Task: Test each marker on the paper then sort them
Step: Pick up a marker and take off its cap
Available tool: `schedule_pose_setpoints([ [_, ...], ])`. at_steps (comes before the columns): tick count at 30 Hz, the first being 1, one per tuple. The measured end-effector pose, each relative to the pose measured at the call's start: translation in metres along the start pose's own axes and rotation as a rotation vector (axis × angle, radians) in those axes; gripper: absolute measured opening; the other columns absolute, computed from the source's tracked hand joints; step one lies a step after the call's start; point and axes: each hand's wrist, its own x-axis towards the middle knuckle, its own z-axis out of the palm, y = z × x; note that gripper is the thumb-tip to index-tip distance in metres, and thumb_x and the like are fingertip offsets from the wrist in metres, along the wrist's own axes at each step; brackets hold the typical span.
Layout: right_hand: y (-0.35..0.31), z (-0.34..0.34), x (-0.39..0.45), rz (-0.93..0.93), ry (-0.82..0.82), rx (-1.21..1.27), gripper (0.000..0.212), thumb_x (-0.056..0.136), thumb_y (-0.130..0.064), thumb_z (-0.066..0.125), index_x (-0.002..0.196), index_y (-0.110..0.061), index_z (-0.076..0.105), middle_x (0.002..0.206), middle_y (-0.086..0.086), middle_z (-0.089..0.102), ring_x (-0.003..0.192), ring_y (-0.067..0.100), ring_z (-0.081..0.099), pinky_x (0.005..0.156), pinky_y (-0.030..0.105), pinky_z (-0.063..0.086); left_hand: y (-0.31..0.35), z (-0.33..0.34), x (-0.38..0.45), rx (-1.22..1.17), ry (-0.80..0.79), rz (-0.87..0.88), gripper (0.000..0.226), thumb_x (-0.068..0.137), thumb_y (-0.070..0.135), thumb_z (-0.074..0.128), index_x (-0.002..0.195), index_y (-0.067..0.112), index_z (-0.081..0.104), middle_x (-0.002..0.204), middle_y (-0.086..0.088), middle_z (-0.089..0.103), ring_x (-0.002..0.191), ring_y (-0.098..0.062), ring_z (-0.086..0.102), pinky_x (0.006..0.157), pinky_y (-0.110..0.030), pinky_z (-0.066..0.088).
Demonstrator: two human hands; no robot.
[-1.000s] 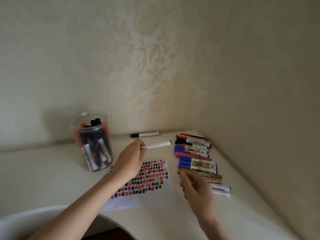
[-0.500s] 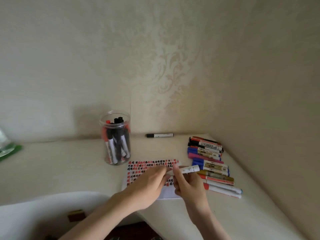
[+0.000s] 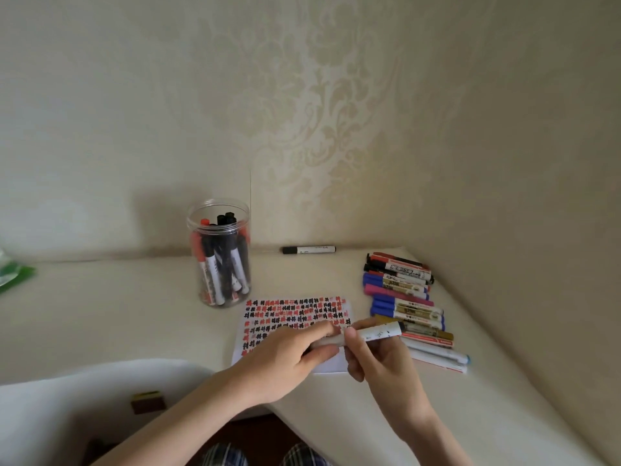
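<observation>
Both hands hold one white marker point(image 3: 376, 332) level above the near edge of the paper point(image 3: 295, 317), which is covered in rows of red and black marks. My left hand point(image 3: 285, 361) grips the marker's left end, its cap hidden under the fingers. My right hand point(image 3: 376, 358) grips the barrel from below. A row of several markers point(image 3: 403, 297) in black, red, blue, pink and gold lies to the right of the paper. A clear jar point(image 3: 220, 253) with black and red markers stands behind the paper on the left.
A single black-capped marker point(image 3: 309, 249) lies against the back wall. The cream table point(image 3: 117, 314) meets walls behind and on the right. Something green point(image 3: 15, 275) sits at the far left edge. A small brown block point(image 3: 148, 401) lies below the table's curved front edge.
My left hand brought the white marker from beyond the paper back toward me, and my right hand took hold of its barrel. The view also shifted left.
</observation>
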Motion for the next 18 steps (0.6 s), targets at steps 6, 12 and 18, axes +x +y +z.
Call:
schedule_pose_setpoints([
  [6, 0.003, -0.036, 0.013, 0.192, 0.329, 0.106, 0.027, 0.085, -0.035, 0.064, 0.094, -0.01, 0.071, 0.078, 0.008, 0.072, 0.065, 0.013, 0.061, 0.055, 0.024, 0.042, -0.031, -0.008, 0.011, 0.204, 0.006, -0.174, 0.059, 0.089, 0.061, 0.054, 0.14, 0.037, 0.036, 0.131, 0.01, 0.049, 0.117, -0.006, 0.049, 0.099, -0.031, 0.045],
  [12, 0.012, -0.041, 0.02, 0.219, 0.38, 0.067, 0.009, 0.091, -0.028, 0.064, 0.096, -0.022, 0.069, 0.088, 0.003, 0.074, 0.076, 0.015, 0.064, 0.061, 0.028, 0.048, -0.031, 0.016, 0.034, 0.48, -0.108, -0.2, 0.055, 0.087, 0.069, 0.048, 0.138, 0.049, 0.038, 0.109, 0.004, 0.028, 0.11, -0.019, 0.034, 0.091, -0.033, 0.033],
  [18, 0.023, -0.032, 0.032, 0.173, 0.37, -0.069, 0.017, 0.091, -0.019, 0.066, 0.09, -0.003, 0.065, 0.065, 0.005, 0.055, 0.056, 0.012, 0.047, 0.046, 0.021, 0.041, -0.044, 0.025, 0.04, 0.532, -0.124, -0.254, 0.058, 0.083, 0.079, 0.04, 0.137, 0.059, 0.035, 0.135, -0.003, 0.038, 0.126, -0.026, 0.034, 0.106, -0.043, 0.031],
])
